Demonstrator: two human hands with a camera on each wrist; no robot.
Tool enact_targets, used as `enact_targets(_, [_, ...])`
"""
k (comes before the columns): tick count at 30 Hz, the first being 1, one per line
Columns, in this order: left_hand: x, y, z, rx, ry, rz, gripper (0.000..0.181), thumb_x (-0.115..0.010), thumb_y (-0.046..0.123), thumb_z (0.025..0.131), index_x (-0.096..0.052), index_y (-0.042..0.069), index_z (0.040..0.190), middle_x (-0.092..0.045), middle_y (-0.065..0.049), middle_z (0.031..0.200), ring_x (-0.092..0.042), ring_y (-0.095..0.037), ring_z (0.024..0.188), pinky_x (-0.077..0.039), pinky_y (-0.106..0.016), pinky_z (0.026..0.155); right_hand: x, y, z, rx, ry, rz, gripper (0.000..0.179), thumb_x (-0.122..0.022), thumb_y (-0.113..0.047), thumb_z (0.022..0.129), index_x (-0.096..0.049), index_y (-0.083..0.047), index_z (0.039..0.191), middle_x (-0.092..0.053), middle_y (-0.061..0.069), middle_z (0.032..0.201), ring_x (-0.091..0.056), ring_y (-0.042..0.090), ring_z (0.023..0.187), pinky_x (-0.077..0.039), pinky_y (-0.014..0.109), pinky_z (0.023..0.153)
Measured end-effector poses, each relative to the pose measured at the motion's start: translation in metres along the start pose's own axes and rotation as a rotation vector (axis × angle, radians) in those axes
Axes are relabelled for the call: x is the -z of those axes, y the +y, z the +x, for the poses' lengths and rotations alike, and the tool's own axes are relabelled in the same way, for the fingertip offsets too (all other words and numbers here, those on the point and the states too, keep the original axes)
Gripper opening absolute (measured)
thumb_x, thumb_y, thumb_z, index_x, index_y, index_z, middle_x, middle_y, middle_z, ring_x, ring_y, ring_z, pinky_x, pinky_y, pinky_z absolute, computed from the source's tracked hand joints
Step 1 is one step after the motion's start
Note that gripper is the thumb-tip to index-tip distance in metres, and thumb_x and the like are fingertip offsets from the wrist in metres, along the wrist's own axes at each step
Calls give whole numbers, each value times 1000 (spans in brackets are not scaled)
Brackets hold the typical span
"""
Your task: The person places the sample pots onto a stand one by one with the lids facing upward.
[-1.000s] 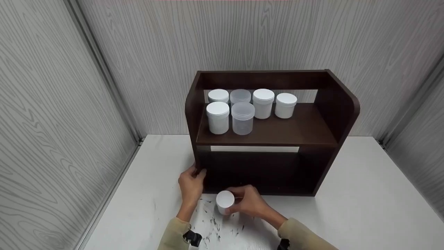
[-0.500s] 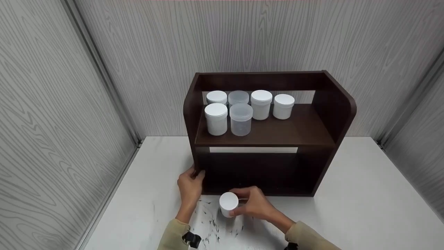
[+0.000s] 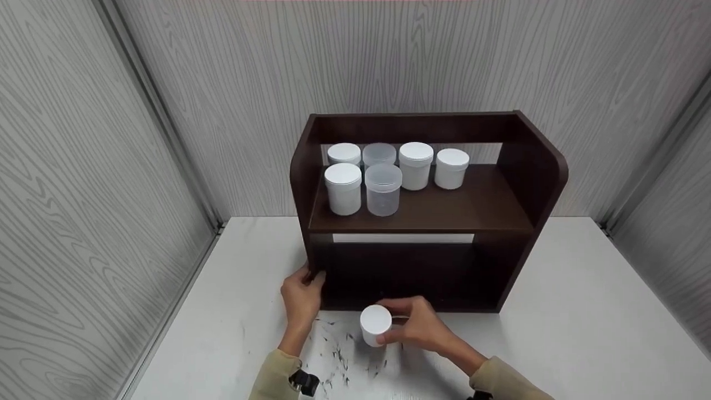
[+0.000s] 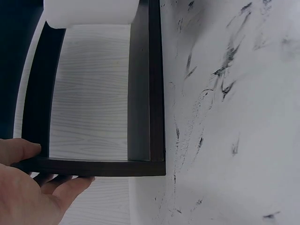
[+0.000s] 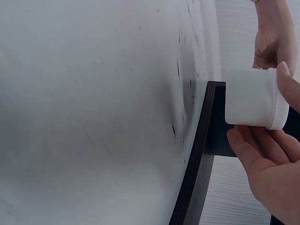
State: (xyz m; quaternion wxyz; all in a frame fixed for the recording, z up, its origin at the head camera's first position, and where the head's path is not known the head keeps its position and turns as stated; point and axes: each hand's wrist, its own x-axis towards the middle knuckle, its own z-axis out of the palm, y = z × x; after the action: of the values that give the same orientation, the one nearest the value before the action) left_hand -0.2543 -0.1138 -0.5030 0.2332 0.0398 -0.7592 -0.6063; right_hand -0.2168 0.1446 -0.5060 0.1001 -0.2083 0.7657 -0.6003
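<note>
A dark brown two-tier shelf (image 3: 422, 229) stands on the white table. At its lower left side panel (image 4: 93, 167) my left hand (image 3: 300, 297) grips the board, thumb on the inner face and fingers on the outer face. My right hand (image 3: 423, 326) holds a small white lidded jar (image 3: 375, 325) upright in front of the shelf's bottom edge. In the right wrist view the thumb lies at the lid end of the jar (image 5: 255, 98), the fingers under its side. Whether the jar touches the table is hard to tell.
On the upper tier, white lidded jars (image 3: 343, 190) and translucent jars (image 3: 383, 191) stand at the left and middle. Dark scuff marks (image 3: 339, 355) spot the table before the shelf. Grey wood-grain walls (image 3: 411, 55) enclose the back and sides.
The right hand has carried the white jar a little to the right along the shelf front. My left hand keeps its grip on the side panel.
</note>
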Motion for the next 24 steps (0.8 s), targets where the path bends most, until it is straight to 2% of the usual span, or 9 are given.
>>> enact_targets(8, [0, 0, 0, 4, 4, 7, 30, -73, 1, 95, -73, -7, 123, -72, -22, 125, -71, -35, 110, -57, -47, 94, 10, -8, -7, 7, -3, 13, 66, -96, -2, 72, -70, 3, 132, -72, 18, 127, -67, 39, 122, -56, 37, 99])
enact_targets(15, [0, 2, 0, -22, -10, 14, 30, -73, 2, 96, -72, -9, 124, -71, -22, 126, -71, -34, 110, -57, -47, 92, 21, -13, -15, 3, -2, 12, 64, -96, -8, 74, -71, -2, 133, -72, 15, 128, -67, 38, 122, -57, 42, 98])
enact_targets(24, [0, 0, 0, -36, -6, 22, 29, -72, 1, 96, -73, -7, 124, -72, -22, 124, -72, -34, 109, -58, -47, 91, 33, -22, -21, 3, 12, 23, 63, -97, -8, 73, -72, -2, 131, -74, 13, 126, -69, 30, 119, -57, 36, 97])
